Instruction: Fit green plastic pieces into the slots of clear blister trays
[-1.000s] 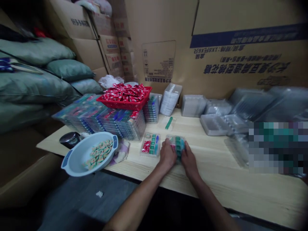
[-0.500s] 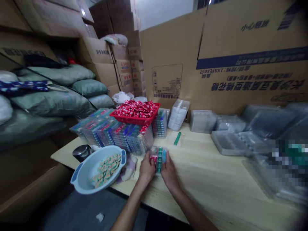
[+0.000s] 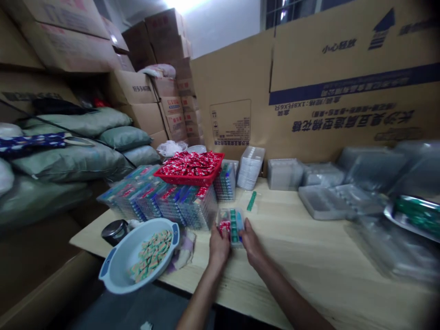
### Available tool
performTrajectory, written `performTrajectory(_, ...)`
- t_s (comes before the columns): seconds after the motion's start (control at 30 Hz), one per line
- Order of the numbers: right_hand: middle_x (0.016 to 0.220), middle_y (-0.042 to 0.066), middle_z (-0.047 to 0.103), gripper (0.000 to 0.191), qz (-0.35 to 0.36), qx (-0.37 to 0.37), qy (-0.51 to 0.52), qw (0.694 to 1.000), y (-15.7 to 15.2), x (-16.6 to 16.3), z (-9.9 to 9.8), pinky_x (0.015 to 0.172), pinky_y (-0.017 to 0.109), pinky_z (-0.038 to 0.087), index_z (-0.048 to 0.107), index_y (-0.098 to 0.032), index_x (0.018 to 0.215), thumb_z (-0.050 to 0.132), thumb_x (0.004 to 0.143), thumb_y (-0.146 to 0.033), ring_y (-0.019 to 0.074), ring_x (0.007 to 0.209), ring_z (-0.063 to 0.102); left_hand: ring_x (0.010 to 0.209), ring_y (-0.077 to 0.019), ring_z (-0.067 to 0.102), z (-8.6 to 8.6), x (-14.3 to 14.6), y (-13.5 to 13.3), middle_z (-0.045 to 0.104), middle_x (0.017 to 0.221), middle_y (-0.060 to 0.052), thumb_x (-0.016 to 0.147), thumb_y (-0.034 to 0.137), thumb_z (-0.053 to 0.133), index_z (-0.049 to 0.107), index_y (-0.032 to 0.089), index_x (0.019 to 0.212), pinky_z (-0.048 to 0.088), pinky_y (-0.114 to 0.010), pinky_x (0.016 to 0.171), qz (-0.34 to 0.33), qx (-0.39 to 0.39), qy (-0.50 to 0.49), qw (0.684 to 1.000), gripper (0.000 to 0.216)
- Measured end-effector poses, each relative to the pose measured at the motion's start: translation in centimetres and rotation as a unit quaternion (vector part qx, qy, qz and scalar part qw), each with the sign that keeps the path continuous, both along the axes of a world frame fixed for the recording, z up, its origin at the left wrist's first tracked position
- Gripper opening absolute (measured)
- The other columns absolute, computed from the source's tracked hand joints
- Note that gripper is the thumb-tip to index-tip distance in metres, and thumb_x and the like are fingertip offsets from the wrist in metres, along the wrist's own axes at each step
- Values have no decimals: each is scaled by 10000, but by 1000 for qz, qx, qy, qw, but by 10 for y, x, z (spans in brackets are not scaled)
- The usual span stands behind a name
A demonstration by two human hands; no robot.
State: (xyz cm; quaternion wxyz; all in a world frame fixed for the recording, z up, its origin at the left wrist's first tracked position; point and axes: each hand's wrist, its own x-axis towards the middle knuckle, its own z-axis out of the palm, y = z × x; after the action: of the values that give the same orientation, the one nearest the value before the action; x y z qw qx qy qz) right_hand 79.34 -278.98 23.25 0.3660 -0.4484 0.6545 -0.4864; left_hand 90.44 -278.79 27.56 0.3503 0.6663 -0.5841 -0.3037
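My left hand [image 3: 219, 245] grips the left side of a clear plastic tray [image 3: 224, 213] with its fingers closed on the edge. My right hand [image 3: 253, 243] holds the tray's right edge, thumb and fingers closed on it. Inside the tray sit a red-and-white packet [image 3: 224, 226] on the left, a column of green pieces [image 3: 234, 227] in the middle and a blue item [image 3: 239, 219] on the right. Behind it on the table lies a green strip [image 3: 252, 200]. Stacked filled trays [image 3: 202, 211] stand to the left, near my left hand.
A red basket [image 3: 206, 178] of red packets rests on the stacked trays. At left, a light-blue basin [image 3: 118, 263] holds small wrapped pieces, beside a dark metal container [image 3: 115, 231]. Empty clear trays [image 3: 284, 175] and a bowl of green pieces [image 3: 417, 213] stand rightward. Cardboard [image 3: 230, 82] rises behind.
The view has tilted slightly. Both hands and the tray have shifted a little to the right on the table, and my right hand has moved out to the tray's edge.
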Motion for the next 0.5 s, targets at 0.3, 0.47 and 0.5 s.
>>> performTrajectory(0.3,1501,118,443,528,55,5,412,910,-31,-50,45,1084,387,329,525,-194,1382,384,876,-132,261,1370,398,1431,-370,323,-15,-10,43,411,1533,-171,872,260,552,432,116,1454,317,-558,1137,-179,-253,-361,880,612)
performTrajectory(0.47,1168,156,639,388,121,28,505,854,-35,-89,37,928,342,373,641,-114,1141,421,827,-52,253,1157,545,1395,-308,397,-25,-6,7,453,1514,-127,925,161,438,451,160,1451,345,-500,1129,-210,-215,-430,851,527)
performTrajectory(0.5,1155,159,636,365,126,28,512,850,-31,-95,35,918,341,368,641,-110,1121,424,833,-54,254,1144,546,1408,-301,381,-25,-4,0,446,1519,-128,933,175,435,446,157,1454,328,-492,1142,-219,-218,-435,846,521)
